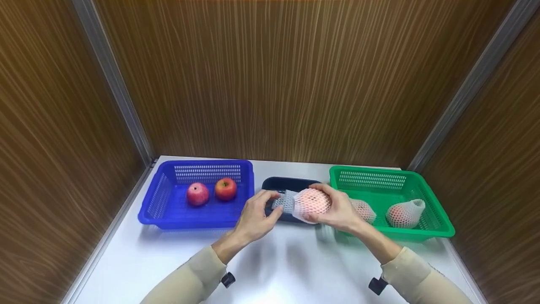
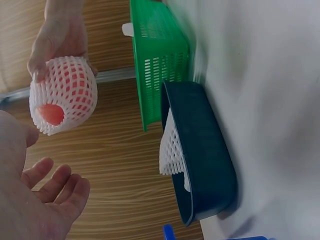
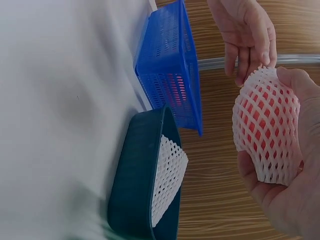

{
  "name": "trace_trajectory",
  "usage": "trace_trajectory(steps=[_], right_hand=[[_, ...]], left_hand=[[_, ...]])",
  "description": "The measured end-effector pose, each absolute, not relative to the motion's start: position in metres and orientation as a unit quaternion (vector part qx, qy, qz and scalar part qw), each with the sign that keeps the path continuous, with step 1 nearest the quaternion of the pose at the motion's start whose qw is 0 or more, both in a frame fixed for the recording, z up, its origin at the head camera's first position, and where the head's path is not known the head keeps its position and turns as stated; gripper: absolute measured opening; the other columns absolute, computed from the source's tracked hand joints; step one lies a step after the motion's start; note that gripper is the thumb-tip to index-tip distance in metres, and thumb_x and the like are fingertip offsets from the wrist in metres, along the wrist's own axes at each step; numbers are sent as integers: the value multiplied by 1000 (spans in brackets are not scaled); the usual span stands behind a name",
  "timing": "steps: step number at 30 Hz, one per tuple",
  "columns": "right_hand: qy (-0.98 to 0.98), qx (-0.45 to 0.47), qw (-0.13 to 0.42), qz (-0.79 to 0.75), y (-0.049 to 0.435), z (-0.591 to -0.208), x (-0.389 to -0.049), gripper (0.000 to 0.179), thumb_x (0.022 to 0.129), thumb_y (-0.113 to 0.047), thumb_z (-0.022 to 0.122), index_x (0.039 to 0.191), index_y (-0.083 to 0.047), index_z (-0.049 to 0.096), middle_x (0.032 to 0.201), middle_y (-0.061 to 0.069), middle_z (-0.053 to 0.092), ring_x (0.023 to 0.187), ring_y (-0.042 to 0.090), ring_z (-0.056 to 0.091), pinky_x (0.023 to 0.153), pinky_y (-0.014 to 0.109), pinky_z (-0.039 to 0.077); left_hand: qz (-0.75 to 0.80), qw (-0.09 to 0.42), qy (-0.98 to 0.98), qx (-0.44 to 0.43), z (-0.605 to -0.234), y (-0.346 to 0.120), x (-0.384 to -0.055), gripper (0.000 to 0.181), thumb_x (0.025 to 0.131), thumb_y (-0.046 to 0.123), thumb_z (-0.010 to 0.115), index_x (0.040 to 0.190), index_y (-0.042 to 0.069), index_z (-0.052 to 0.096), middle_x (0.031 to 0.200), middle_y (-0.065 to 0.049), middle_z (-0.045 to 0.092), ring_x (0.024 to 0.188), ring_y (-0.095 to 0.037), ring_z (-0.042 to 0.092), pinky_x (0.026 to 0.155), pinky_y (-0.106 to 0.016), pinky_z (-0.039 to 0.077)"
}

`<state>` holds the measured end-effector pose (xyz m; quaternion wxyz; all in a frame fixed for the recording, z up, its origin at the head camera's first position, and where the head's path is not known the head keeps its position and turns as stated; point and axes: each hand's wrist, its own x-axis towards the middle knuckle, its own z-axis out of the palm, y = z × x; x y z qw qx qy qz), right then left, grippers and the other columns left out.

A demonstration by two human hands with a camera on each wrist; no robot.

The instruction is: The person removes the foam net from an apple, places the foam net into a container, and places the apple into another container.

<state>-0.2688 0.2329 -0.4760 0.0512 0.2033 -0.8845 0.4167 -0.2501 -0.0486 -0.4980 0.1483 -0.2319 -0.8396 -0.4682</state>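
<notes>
My right hand [image 1: 342, 213] grips a red apple in a white foam net sleeve [image 1: 313, 202], its fingers and thumb around the sides. In the left wrist view, red skin shows through the sleeve's round end opening. Beside the sleeve, my left hand [image 1: 254, 217] has loosely bent, spread fingers with nothing held between them; in the right wrist view its fingertips come right at the sleeve's end. Below both hands stands a dark teal bin [image 2: 212, 150], with white foam net sleeves [image 3: 167, 177] sticking up out of it.
On the left, a blue basket [image 1: 190, 223] holds two bare apples [image 1: 197, 194]. A green basket [image 1: 438, 215] on the right contains two net-wrapped apples [image 1: 400, 215]. Wood-grain panels [image 1: 270, 84] enclose the white table [image 1: 270, 270] at the back and sides.
</notes>
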Motion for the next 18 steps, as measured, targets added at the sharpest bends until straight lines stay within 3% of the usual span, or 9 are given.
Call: trace_trajectory(steps=[7,13,18], right_hand=[[-882,213,55,416,228,-476,-266,80,78,-41,99,147,-16,68,136,8,78,114,20,70,99,35,57],[-878,224,49,420,223,-475,-264,80,80,-42,98,147,-13,67,137,9,77,114,21,70,98,34,57],[-880,216,47,421,220,-473,-261,81,80,-43,98,148,-13,67,138,10,77,115,21,69,98,35,57]], left_hand=[[-491,128,-827,-244,-495,-43,-251,18,101,13,76,116,5,79,114,-16,81,107,-29,78,97,-50,67],[-492,117,-827,-245,-497,-39,-251,12,102,13,77,112,9,82,110,-10,82,102,-23,80,95,-37,67],[-500,109,-825,-241,-496,-37,-250,14,101,13,78,113,9,83,109,-7,83,102,-18,79,96,-33,66]])
